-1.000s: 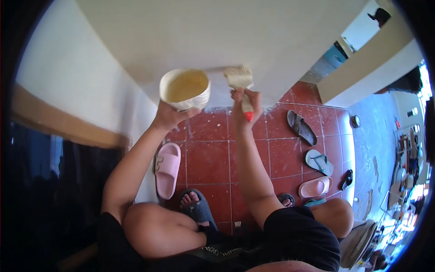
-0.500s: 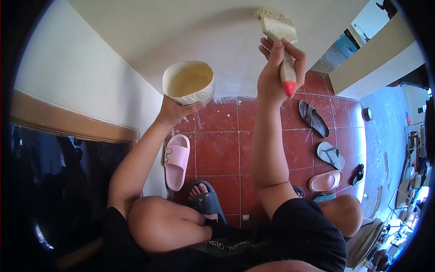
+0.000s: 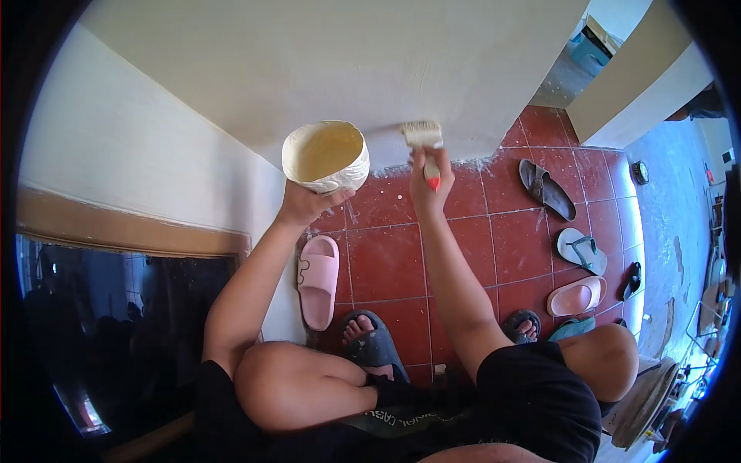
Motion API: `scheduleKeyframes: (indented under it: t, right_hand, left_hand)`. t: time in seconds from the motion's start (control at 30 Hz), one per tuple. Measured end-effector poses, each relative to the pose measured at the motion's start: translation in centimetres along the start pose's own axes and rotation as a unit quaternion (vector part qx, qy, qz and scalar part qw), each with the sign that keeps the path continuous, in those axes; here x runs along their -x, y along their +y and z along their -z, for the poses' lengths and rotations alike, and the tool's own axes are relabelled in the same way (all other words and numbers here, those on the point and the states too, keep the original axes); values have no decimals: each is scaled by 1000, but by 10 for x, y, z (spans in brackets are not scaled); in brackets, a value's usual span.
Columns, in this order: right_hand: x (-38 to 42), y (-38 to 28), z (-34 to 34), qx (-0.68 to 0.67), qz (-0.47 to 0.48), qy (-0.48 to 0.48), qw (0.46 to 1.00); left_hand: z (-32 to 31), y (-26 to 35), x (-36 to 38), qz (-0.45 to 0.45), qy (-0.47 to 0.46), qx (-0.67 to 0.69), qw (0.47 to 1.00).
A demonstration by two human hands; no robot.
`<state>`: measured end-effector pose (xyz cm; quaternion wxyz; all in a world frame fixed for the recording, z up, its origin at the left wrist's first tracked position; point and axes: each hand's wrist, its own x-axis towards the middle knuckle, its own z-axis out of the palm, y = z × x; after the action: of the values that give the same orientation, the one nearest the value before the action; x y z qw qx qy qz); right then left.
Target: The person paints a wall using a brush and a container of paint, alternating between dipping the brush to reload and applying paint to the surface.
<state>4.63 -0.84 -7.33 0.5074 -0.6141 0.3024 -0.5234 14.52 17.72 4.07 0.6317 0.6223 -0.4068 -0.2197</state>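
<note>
My left hand grips a cream paint container from below, its mouth tilted toward me and pale yellow paint visible inside. Fingers closed round the handle, my right hand holds a paintbrush with a red handle tip. The brush's bristles point away from me, up against the low part of the pale wall, just above the floor line. The container is to the left of the brush, close to the same wall.
Red floor tiles with white smears meet the wall. A pink slide sandal lies left, near a wood-framed dark panel. On the right are a brown sandal, a grey-green flip-flop and a pink clog.
My right hand has brought the brush down and to the left, from high on the wall to its lower edge. The left hand still holds the container, with the view slightly shifted.
</note>
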Motion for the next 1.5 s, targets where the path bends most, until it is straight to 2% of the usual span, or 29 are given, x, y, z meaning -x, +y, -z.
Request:
scheduleKeyframes:
  t: [0.07,0.13,0.2,0.3,0.33,0.4,0.43,0.47,0.53,0.6,0.63,0.7,0.9,0.97,1.0,1.07,1.1,1.17,1.23,1.33,1.4,1.47,1.5]
  right_hand:
    - [-29,-43,-11,-31,-18,-6,999]
    - [-59,-83,-17,-150,-34,19,988]
    - [-71,-111,-16,-239,26,42,970]
    - [-68,-147,-9,-277,113,33,954]
    - [-66,-139,-10,-273,109,24,955]
    - [-65,-112,-12,-225,163,3,961]
    - [-60,-86,-14,-220,137,-9,966]
    - [-54,-54,-14,-107,182,-9,977]
    - [-31,-15,-12,-97,139,-11,985]
    - [-5,-6,6,-5,58,-84,995]
    - [6,-4,10,-8,57,-82,995]
    - [20,-4,10,-29,-55,-46,997]
    - [-24,-39,-23,-130,-89,-11,987]
    - [-41,-59,-25,-202,-65,35,976]
    - [-42,-71,-23,-201,-68,35,977]
    - [-40,-87,-15,-253,8,41,967]
    - [-38,-85,-13,-250,5,39,967]
    - [-37,-82,-11,-232,119,-5,965]
    - [-32,-55,-12,-208,103,-24,972]
    - [-8,4,-8,-102,44,-73,991]
    - [16,25,2,-87,23,-79,993]
    - [36,35,5,-97,-100,-65,988]
    - [37,39,1,-101,-98,-62,988]
  left_hand:
    - [1,-2,0,12,-19,-26,999]
    - [-2,-2,-1,-5,-3,-19,1000]
    - [-2,-2,2,-13,29,-8,999]
    - [0,-4,2,4,15,2,1000]
    - [-1,-3,1,-4,12,5,1000]
    - [-1,0,-2,-23,6,-1,1000]
    - [0,-1,-1,-23,9,2,1000]
    - [1,-1,0,-6,5,-5,1000]
    - [3,1,-5,3,-2,-18,1000]
    - [0,-1,-3,-27,7,19,999]
    - [0,-1,-3,-28,5,14,999]
    - [0,0,-4,-44,6,14,999]
    - [2,-2,-3,-20,-7,-9,1000]
    - [1,-1,-3,-30,-2,-3,1000]
    - [1,-1,-4,-42,4,2,999]
    - [3,-1,-4,-31,3,2,1000]
    - [3,-2,-3,-21,0,1,1000]
    - [5,-4,-4,-25,5,0,1000]
    - [6,-5,-3,-27,7,0,1000]
    - [7,-5,-5,-12,-6,-13,1000]
    - [4,-3,-3,-28,23,-7,999]
    - [2,-1,-1,-32,17,-7,999]
    - [2,0,-2,-37,16,-4,999]
